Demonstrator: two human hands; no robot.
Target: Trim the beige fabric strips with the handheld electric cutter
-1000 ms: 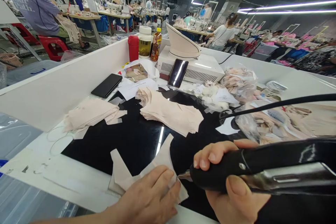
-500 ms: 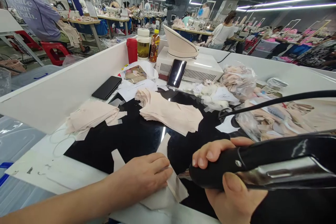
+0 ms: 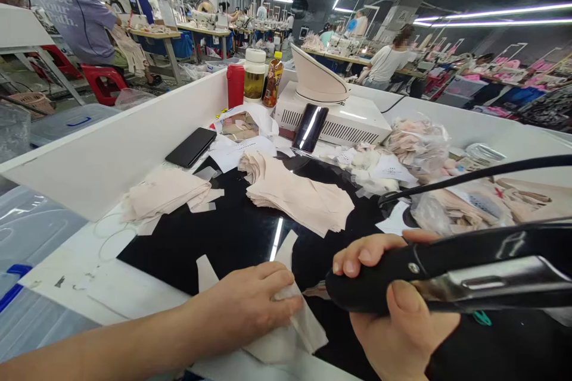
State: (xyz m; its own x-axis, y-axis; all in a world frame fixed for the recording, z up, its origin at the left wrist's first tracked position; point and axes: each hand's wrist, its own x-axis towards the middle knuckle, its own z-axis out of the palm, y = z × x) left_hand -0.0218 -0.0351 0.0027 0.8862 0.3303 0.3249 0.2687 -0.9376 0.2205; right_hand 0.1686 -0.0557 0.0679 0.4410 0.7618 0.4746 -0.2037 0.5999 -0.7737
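Note:
Under my left hand lies a pale beige fabric piece, with narrow strips sticking out beyond the fingers. The fingers are bent together on the cloth, and their tips are partly hidden. My right hand is wrapped round a black handheld tool with a shiny metal strip along its side. Its rounded end points towards my left hand, a short gap away. The tool's far end runs out of view at the right. Just beyond the hands, a stack of beige fabric pieces rests on the black tabletop.
Another fabric pile is at the left, near a black phone. A second phone leans against a white machine. Bagged fabric and a black cable occupy the right. White side panels border the table.
The camera view has shifted slightly, so the scene sits a little further right. My left fingers are more bent on the fabric. My right hand keeps its hold on the tool.

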